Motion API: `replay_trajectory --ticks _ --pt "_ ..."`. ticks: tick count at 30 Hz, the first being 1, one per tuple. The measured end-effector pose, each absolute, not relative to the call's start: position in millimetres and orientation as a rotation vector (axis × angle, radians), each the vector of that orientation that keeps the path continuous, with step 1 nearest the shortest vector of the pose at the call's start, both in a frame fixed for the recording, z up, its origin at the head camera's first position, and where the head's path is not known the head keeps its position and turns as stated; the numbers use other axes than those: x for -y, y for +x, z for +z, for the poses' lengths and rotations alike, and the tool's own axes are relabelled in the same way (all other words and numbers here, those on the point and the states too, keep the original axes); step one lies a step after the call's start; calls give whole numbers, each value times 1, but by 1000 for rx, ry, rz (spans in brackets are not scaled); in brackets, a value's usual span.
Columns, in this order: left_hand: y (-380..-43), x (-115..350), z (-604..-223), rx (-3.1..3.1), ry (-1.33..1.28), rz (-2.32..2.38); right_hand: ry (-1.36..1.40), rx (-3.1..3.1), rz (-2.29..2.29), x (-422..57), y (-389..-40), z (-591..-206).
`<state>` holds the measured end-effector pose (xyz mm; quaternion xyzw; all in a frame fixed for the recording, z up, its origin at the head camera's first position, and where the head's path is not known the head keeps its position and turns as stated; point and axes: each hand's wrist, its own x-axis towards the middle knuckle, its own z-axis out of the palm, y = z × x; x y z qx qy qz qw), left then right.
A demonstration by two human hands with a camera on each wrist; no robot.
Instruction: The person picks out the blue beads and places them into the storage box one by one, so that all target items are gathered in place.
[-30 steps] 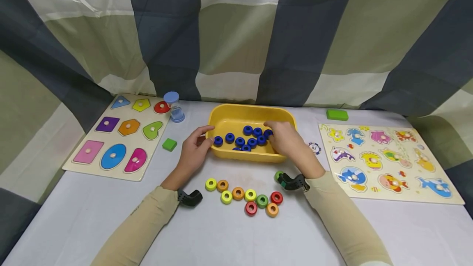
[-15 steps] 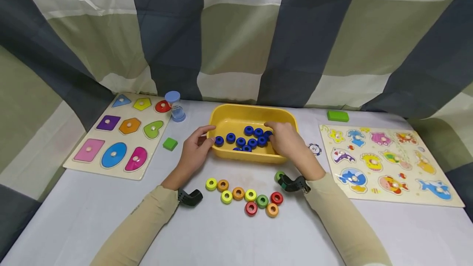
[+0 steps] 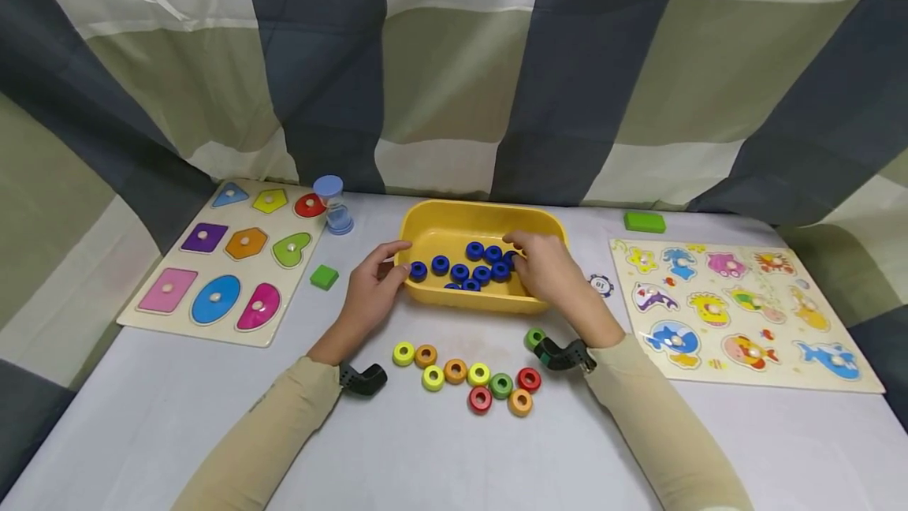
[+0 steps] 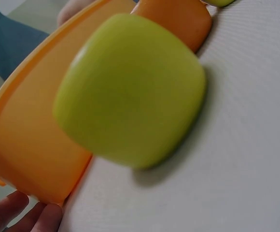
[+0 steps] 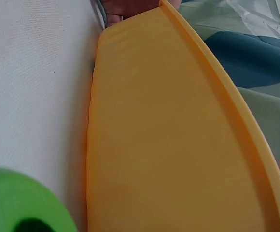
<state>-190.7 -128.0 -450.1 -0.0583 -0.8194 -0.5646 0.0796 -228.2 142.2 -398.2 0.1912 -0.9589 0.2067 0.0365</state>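
A yellow tray [image 3: 475, 303] holds several dark blue ring beads [image 3: 459, 272]. At its left end my left hand [image 3: 372, 286] grips the rim, thumb and fingers bent at the edge; those fingertips also show at the tray's end in the left wrist view. My right hand [image 3: 549, 266] reaches over the tray's right front corner. Its curled thumb and index finger pinch a blue ring bead [image 3: 509, 260], partly covered by the fingers. In the right wrist view the tray's wall [image 5: 169, 121] hides the fingers.
In front of the tray lie yellow [image 3: 433, 378], orange [image 3: 521, 402], red [image 3: 479, 400] and green ring beads [image 3: 501, 386]. Puzzle boards stand left [image 3: 177, 320] and right [image 3: 766, 373]. A sand timer [image 3: 336, 207], green blocks [image 3: 324, 277] and a round chip [image 3: 601, 285] lie around.
The right hand's index fingertip has shifted slightly left and the fingers have lifted a little at the blue bead. The left hand stays on the tray rim; the beads on the table have not moved.
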Motion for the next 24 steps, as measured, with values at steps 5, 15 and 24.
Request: replay_trajectory --ticks 5,15,24 --pt "-192 129 -451 2455 -180 -1704 588 2939 635 -141 -228 -398" --pt "-193 125 -451 2457 -188 -1713 585 2930 643 -145 -228 -400" --pt "-194 124 -452 2475 -177 -1698 598 2930 645 -146 -229 -400"
